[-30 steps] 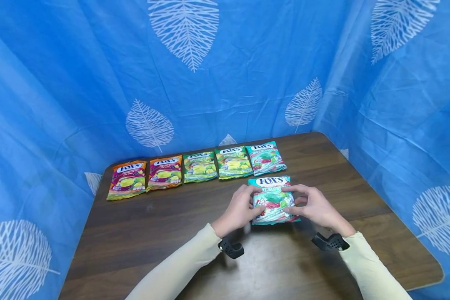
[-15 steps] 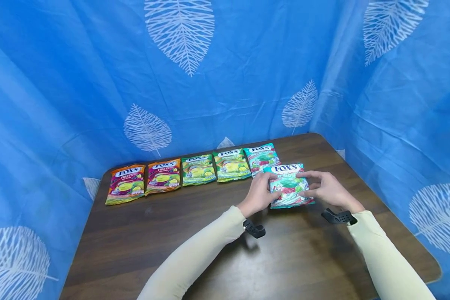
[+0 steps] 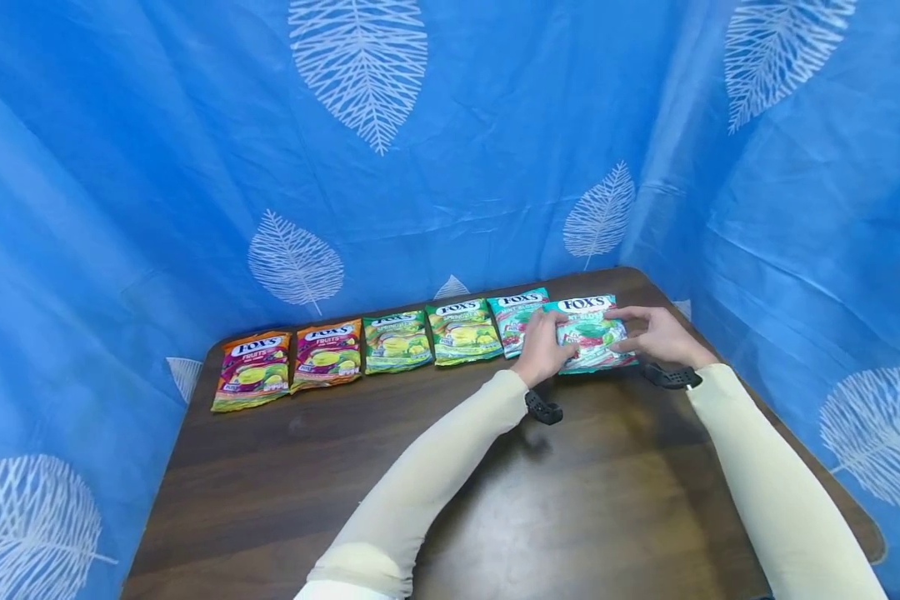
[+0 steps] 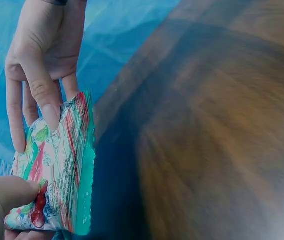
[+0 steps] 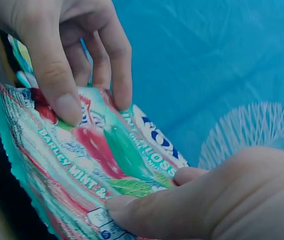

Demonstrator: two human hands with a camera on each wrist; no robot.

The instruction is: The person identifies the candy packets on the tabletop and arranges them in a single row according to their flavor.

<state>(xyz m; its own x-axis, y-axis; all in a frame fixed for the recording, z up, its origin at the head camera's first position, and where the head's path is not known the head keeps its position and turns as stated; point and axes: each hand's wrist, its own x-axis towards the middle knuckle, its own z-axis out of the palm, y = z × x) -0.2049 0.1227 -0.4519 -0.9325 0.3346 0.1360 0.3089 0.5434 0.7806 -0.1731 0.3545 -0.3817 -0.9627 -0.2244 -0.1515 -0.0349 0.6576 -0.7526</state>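
Observation:
A teal candy bag (image 3: 591, 333) marked FOX'S is held between both hands at the right end of a row of bags. My left hand (image 3: 543, 350) grips its left edge, and my right hand (image 3: 663, 337) grips its right edge. In the right wrist view the bag (image 5: 107, 155) shows red and green candies on its front, with thumbs pressing its face from both sides. The left wrist view has the bag (image 4: 57, 165) tilted, its teal lower seam towards the table. Another teal candy bag (image 3: 512, 315) lies just left of it, partly behind my left hand.
Along the back of the wooden table (image 3: 285, 483) lie two green candy bags (image 3: 397, 342) and two orange-purple candy bags (image 3: 253, 373). A blue curtain (image 3: 450, 167) with white leaf prints hangs behind and at both sides.
Both hands have carried the teal candy bag away from the person and to the right, from in front of the row to its right end. The other bags stay put.

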